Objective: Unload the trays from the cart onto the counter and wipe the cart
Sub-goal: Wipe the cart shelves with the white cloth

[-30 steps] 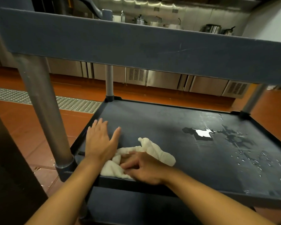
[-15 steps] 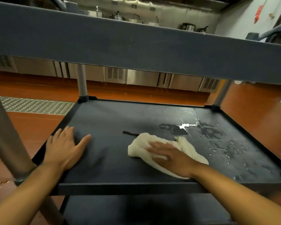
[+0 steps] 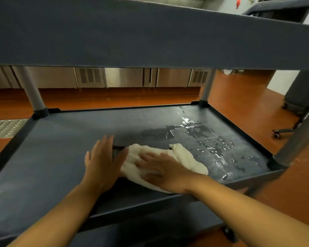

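Although placed far out at the shelf's left edge half a second ago, left hand now flat and spread just beside the crumpled white cloth, thumb touching its edge. Right hand still pressed palm-down on the cloth, fingers spread wide, gripping nothing. Cloth shifted slightly left, near the front middle of the dark blue-grey plastic cart shelf. Shelf dull and dry on the left; shiny water puddle and scattered drops on the right back part.
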